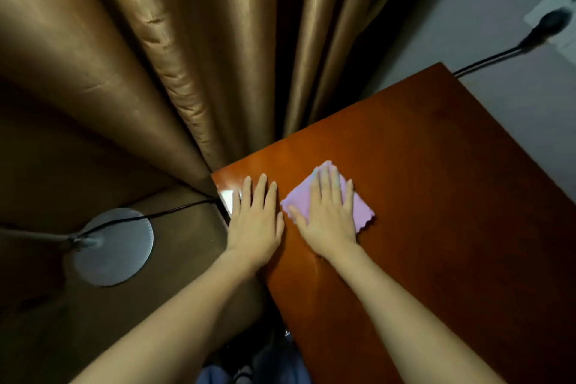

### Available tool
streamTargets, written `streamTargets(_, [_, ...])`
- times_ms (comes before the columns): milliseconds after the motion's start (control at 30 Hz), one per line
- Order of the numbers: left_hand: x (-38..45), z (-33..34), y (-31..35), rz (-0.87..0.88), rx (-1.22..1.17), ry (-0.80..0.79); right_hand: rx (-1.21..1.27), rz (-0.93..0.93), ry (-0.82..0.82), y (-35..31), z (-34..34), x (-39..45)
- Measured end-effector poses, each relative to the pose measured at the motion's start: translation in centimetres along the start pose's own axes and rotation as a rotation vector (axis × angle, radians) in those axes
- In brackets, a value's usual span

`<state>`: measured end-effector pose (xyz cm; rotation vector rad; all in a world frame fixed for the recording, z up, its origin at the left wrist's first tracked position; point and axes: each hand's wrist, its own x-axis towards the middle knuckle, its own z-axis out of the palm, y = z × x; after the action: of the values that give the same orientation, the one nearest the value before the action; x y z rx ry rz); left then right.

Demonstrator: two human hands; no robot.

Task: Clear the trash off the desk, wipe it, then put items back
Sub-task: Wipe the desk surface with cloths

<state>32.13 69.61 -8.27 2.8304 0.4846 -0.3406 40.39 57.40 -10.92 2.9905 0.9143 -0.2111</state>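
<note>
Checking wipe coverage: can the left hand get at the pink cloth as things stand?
Probably yes. The left hand lies flat on the desk right beside the pink cloth, nothing between them, though the right hand covers most of it.

The room is dim and warm-toned. A small white glare patch shines on the glossy tabletop [436, 196] at its near-left corner, while its right part sinks into shadow. The curtain [140, 56] folds catch a soft sheen. Wide-angle distortion bends the edges, and the plug [550, 23] on the wall is smeared with blur.
</note>
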Motion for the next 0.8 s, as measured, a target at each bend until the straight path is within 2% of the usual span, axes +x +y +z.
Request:
streamTargets(100, [1.6, -0.2, 1.4, 0.054, -0.019, 0.018, -0.028, -0.064, -0.059, 3.5, 0.0, -2.7])
streamTargets(300, [4.7, 0.2, 5.4, 0.109, 0.003, -0.023, -0.014, 0.304, -0.070, 10.8, -0.8, -2.3])
streamTargets(467, [6.2, 0.7, 6.7, 0.082, 0.017, 0.004, 0.086, 0.568, -0.027, 10.4, -1.6, 4.6])
streamTargets(533, [6.8, 0.6, 6.7, 0.104, 0.039, 0.016, 0.086, 0.503, -0.030, 9.1, -1.7, 6.7])
streamTargets(633, [7.9, 0.4, 6.9, 0.134, 0.078, 0.022, 0.044, 0.295, -0.031, 8.3, -1.7, 6.3])
streamTargets(733, [9.5, -0.4, 7.8, 0.153, 0.106, -0.011, 0.022, 0.157, -0.017, 9.6, -1.2, 3.6])
streamTargets(800, [10.5, -0.4, 8.3, 0.167, 0.109, -0.010, 0.027, 0.130, -0.059, 11.6, -0.9, 2.2])
